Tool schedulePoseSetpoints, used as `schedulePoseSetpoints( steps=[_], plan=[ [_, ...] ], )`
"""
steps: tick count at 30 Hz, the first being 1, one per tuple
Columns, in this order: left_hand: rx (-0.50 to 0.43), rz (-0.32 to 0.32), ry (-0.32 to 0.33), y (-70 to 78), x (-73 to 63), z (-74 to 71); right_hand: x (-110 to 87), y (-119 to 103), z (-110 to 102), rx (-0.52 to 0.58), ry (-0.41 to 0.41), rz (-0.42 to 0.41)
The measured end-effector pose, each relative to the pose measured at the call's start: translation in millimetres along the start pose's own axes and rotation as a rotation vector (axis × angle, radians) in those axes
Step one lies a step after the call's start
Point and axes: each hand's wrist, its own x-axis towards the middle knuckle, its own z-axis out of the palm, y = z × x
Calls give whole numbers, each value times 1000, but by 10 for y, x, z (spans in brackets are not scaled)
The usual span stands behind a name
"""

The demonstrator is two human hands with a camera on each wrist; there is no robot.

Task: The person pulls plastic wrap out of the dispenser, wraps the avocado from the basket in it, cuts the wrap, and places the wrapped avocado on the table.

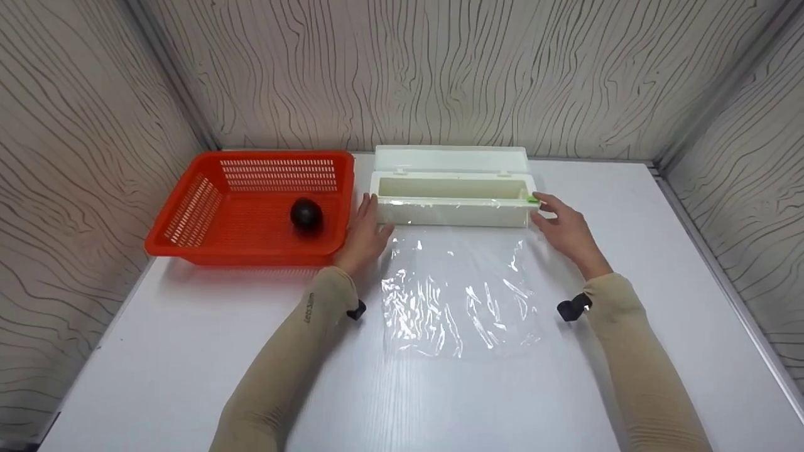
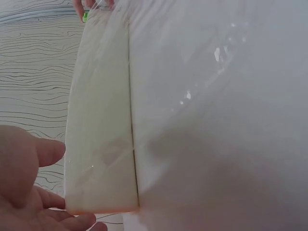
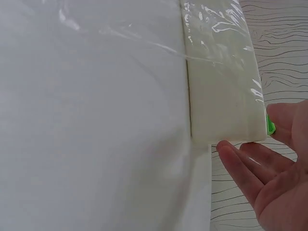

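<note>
1. White table (image 1: 477, 402): film (image 1: 458, 307) runs up to the open box (image 1: 452, 188).
2. Left hand (image 1: 364, 238), thumb and fingers apart, at its left end.
3. Right hand (image 1: 563, 229), likewise, at its right end, by a slider (image 1: 532, 199).
4. Leftward, basket (image 1: 245, 223) with ball (image 1: 306, 215).

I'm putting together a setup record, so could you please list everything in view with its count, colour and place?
Basket: one, orange-red, left on the table
Round object: one, dark, inside the basket
Box: one, white, right of the basket
Lid: one, white, open behind the box
Slider: one, green, box's right end
Film: one sheet, clear, over the box's front and onto the table
Table: one, white, underneath
Wall panels: three, pale with dark lines, left, back, right
Edge strips: several, grey, panel joints and table edges
Wrist devices: two, black, one per wrist
Sleeves: two, tan, both arms
Left hand: one, bare, box's left end
Right hand: one, bare, by the slider
</note>
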Motion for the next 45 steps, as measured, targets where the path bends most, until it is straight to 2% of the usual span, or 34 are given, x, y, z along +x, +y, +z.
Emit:
schedulePoseSetpoints(
  steps=[3,7,13,24,28,33,40,45],
  plan=[
    [20,-3,2,9,-7,9,12,-5,0,-99,-12,-28],
    [82,-22,-15,27,-19,20,23,-21,-16,-173,-32,-59],
    [155,-59,-27,38,-23,26,20,4,-21,-166,-14,-53],
    [197,-17,1,20,-29,7,83,-70,-60,-172,13,-49],
    [210,-10,4,9,-21,9,168,-123,-81,-140,12,-10],
    [255,-30,-13,-2,-6,37,314,-179,-100,-69,15,31],
    [289,-32,-23,5,7,56,505,-199,-91,-7,-80,97],
    [314,-28,-38,6,16,43,525,-140,-46,103,-124,116]
  ],
)
